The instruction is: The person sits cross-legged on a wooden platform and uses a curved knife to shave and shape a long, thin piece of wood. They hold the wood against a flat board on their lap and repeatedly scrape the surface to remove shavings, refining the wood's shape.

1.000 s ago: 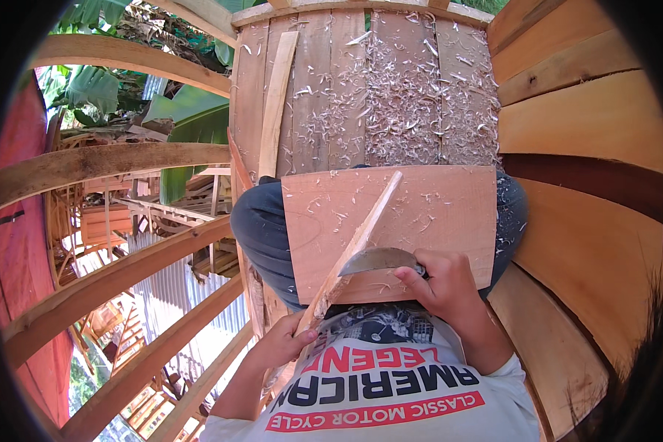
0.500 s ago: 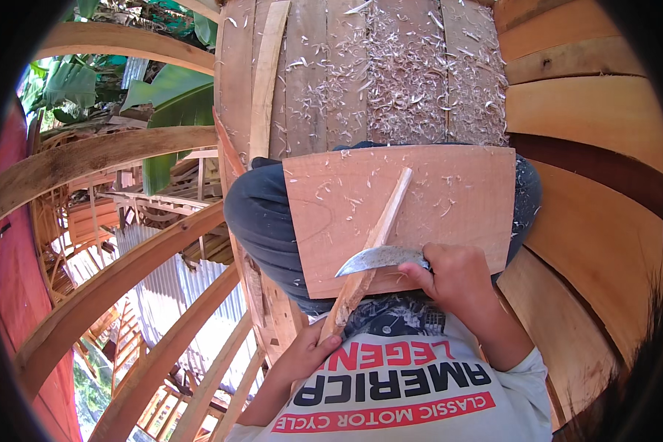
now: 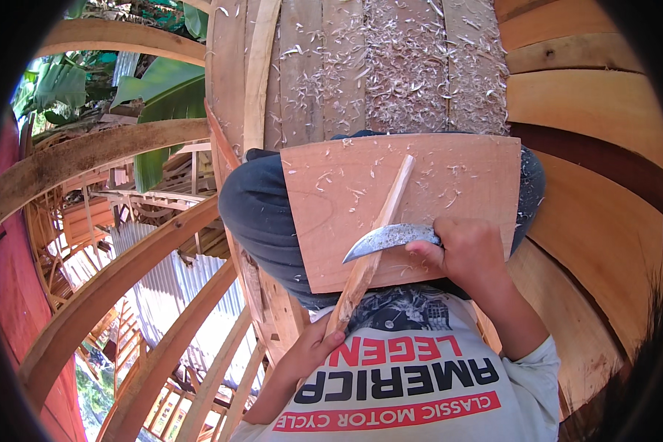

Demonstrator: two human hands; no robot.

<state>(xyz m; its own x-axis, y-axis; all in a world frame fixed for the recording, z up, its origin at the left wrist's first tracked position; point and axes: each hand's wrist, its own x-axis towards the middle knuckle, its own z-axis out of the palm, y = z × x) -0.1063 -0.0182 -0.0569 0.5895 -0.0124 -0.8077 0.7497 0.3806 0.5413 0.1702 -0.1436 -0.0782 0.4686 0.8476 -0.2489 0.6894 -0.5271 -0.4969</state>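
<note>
My left hand (image 3: 317, 349) is closed around the near end of a wooden stick (image 3: 376, 254), low against my shirt. The stick slants up and right, its far part pale and whittled over a wooden board (image 3: 457, 177) on my lap. Gripped in my right hand (image 3: 470, 250) is a knife with a broad curved blade (image 3: 387, 239); its handle is hidden in my fist. The blade lies across the middle of the stick, tip pointing left. A few small shavings are scattered on the board.
Wood shavings (image 3: 405, 96) cover the plank floor beyond my crossed legs. A long thin wood strip (image 3: 258, 81) lies on the floor at left. Wooden rails (image 3: 118, 269) curve along the left side, with corrugated sheets below. A plank wall (image 3: 593, 103) stands at right.
My right hand and the knife have moved a little up the stick, away from my body. The left hand keeps its hold on the stick, and the view has shifted slightly.
</note>
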